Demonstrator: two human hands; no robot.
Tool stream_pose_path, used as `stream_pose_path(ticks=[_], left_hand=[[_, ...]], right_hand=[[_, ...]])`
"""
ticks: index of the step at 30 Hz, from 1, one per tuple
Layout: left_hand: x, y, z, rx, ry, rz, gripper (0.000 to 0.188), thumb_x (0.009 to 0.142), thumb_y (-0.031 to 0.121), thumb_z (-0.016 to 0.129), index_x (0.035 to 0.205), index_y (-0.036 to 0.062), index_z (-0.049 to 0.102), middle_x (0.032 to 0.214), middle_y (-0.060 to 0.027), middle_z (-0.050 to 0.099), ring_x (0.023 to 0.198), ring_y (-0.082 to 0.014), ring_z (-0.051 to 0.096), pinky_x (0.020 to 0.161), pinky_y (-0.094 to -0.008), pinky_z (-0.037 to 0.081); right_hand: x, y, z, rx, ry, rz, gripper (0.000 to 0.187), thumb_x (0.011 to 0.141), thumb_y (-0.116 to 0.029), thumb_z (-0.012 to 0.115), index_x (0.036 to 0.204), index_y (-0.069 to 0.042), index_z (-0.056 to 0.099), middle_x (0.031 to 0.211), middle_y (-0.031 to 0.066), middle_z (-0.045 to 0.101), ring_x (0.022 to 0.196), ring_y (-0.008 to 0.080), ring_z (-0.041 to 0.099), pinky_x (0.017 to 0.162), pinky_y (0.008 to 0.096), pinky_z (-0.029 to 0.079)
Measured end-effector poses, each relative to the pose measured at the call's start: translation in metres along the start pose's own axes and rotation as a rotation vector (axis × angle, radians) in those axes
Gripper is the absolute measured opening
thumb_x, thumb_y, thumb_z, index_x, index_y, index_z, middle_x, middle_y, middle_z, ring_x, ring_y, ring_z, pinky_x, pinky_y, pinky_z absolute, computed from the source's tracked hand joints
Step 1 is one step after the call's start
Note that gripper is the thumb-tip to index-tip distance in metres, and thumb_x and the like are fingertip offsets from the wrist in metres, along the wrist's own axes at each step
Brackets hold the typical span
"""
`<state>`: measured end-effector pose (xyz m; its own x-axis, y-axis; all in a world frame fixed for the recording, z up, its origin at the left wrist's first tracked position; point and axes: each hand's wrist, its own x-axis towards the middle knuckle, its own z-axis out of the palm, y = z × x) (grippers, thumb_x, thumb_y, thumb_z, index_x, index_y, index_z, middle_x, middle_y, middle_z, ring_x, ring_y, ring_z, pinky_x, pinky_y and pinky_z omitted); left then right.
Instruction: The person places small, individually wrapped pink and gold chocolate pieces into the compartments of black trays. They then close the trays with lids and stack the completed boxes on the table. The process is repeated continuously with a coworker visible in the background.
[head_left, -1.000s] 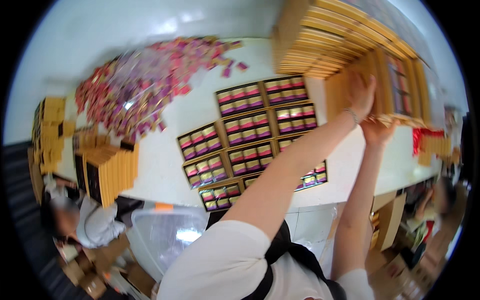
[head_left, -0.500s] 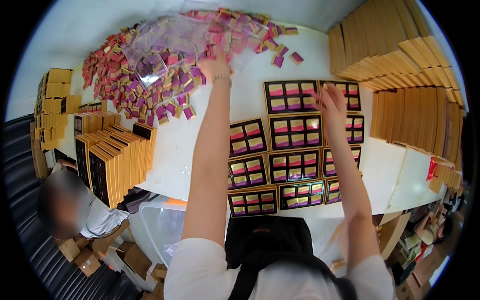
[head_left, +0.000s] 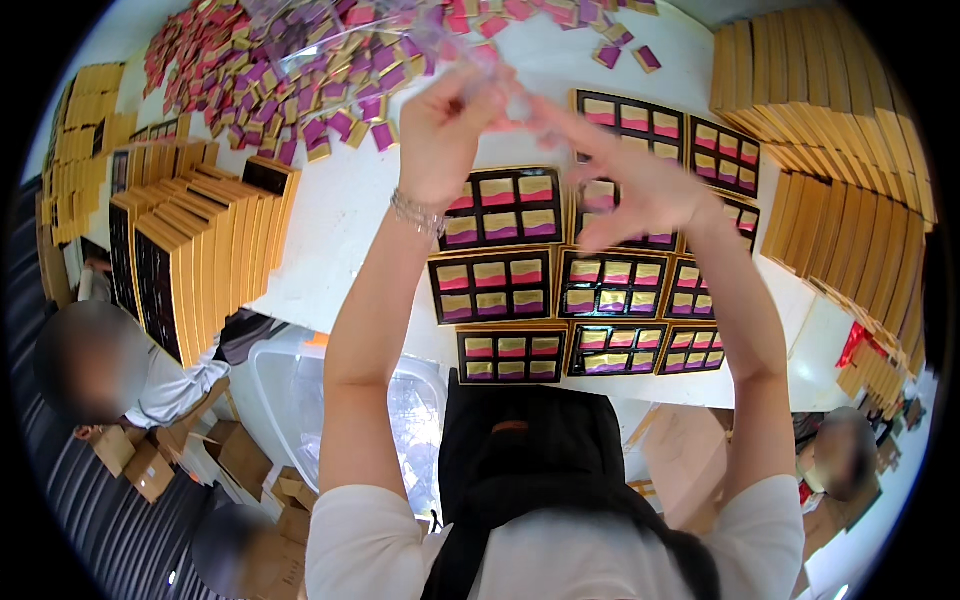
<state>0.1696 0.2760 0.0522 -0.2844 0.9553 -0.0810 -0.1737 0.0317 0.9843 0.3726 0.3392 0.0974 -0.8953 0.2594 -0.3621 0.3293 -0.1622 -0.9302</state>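
Above the table, my left hand (head_left: 438,140) is closed, its fingers curled together at the near edge of the pile. Blur hides what it holds, if anything. My right hand (head_left: 645,185) hovers over the trays with its fingers spread, a fingertip close to the left hand's fingers. Beneath and around both hands lie several black trays (head_left: 500,287) with gold edges, set side by side. Their compartments hold small flat packets (head_left: 540,221) in gold with pink or purple. A loose heap of similar packets (head_left: 290,97) spreads beyond, with clear plastic (head_left: 375,22) over part of it.
Stacked gold-edged trays (head_left: 205,255) stand on the left, with tall stacks (head_left: 825,95) on the right. A clear plastic bin (head_left: 270,400) sits below the table's near edge. Cardboard boxes (head_left: 240,455) and other people, one seated (head_left: 175,385) at left, are around the table.
My left hand has drawn back from the pile toward me. My right hand has swung left, close to it. The whole view has shifted, bringing the pile higher in the picture.
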Motion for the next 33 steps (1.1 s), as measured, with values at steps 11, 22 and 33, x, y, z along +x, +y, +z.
stream_pose_path(ticks=[11, 22, 33], left_hand=[[-0.093, -0.097, -0.075, 0.699, 0.178, -0.033, 0.031, 0.086, 0.016, 0.067, 0.116, 0.0075, 0.063, 0.081, -0.0091, 0.062, 0.064, -0.0176, 0.060, 0.061, -0.0306, 0.049], [-0.072, -0.103, -0.127, 0.569, 0.348, -0.073, 0.026, 0.091, 0.017, 0.062, 0.115, 0.0070, 0.067, 0.080, -0.0034, 0.063, 0.064, -0.0094, 0.057, 0.057, -0.0252, 0.049], [-0.074, -0.102, -0.126, 0.533, 0.388, -0.153, 0.033, 0.097, 0.031, 0.054, 0.113, 0.0056, 0.068, 0.084, -0.0056, 0.065, 0.068, -0.0111, 0.059, 0.061, -0.0263, 0.048]], right_hand=[[-0.003, 0.084, 0.051, -0.190, 0.535, -0.108, 0.119, 0.063, -0.025, 0.087, 0.153, -0.013, 0.010, 0.144, 0.0173, 0.033, 0.134, 0.0292, 0.034, 0.104, 0.0432, 0.038], [0.055, 0.079, 0.081, -1.154, 0.531, -0.103, 0.113, 0.054, -0.026, 0.089, 0.146, -0.011, 0.027, 0.132, 0.0211, 0.038, 0.125, 0.0401, 0.039, 0.089, 0.0425, 0.052], [0.090, 0.084, 0.068, -1.191, 0.448, -0.117, 0.112, 0.051, -0.022, 0.089, 0.146, -0.013, 0.030, 0.135, 0.0201, 0.037, 0.131, 0.0383, 0.034, 0.095, 0.0400, 0.049]])
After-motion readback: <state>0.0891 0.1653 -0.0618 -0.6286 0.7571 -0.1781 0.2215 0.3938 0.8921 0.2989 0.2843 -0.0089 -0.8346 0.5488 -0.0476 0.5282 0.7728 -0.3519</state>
